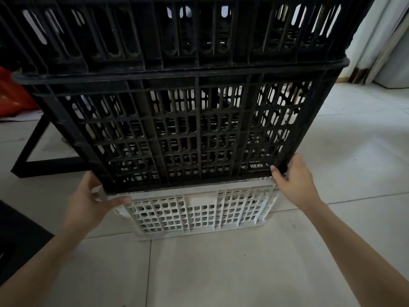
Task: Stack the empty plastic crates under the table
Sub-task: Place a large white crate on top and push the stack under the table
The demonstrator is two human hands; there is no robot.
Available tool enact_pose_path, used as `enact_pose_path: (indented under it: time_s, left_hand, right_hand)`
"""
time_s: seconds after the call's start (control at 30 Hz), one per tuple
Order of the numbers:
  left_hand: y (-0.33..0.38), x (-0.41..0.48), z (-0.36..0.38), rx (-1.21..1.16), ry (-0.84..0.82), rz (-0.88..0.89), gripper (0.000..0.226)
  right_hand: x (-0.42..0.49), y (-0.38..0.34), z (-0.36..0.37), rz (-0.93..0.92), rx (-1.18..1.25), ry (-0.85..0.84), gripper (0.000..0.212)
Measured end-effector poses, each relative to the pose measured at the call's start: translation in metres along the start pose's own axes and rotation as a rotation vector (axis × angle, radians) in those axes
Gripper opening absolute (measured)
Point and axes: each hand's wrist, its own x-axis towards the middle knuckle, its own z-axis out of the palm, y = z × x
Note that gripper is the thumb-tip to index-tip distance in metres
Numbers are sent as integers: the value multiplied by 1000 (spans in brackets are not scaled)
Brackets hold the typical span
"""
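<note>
Fingers [120, 199] of L hand [88, 202] are curled round the white crate [194, 216] at its near-left rim corner, just under the black crate [188, 134]. R hand [295, 180] is wrapped on the black crate's near-right bottom corner, thumb in front. The black crate is seated on the white one, which rests on the floor [243, 273]; a 2nd black crate [155, 36] is carried on top. Risk: w/ three crates stacked, the load could be tipped or slid off if either grip is loosened, & fingers could be pinched btwn rims. Far sides aren't seen, the top crate is cut off, and the counter can't be identified; only a black frame [28, 160] is seen at left.
</note>
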Motion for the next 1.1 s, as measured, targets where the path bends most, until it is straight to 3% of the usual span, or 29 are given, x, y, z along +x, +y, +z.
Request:
enact_pose_path:
  time_s: [0.43, 0.57, 0.7, 0.8, 0.9, 1.1]
  left_hand:
    - [-6, 3, -3, 8, 21, -34, 61]
    - [-4, 2, -4, 8, 18, -32, 59]
    - [-5, 2, -6, 13, 10, -7, 53]
    - [-5, 2, -4, -3, -7, -12, 55]
    - [-6, 4, -4, -25, -8, -23, 59]
    - [-18, 9, -2, -32, -2, -46, 72]
  right_hand:
    - [3, 0, 2, 71, -8, -8, 34]
    - [-4, -15, -8, 0, 88, 23, 14]
    - [-19, -8, -22, -23, 289, -139, 42]
    - [-26, 7, -27, -52, 240, -263, 65]
    - [-17, 7, -28, -94, 96, -195, 69]
    - [-11, 21, -16, -74, 186, -77, 50]
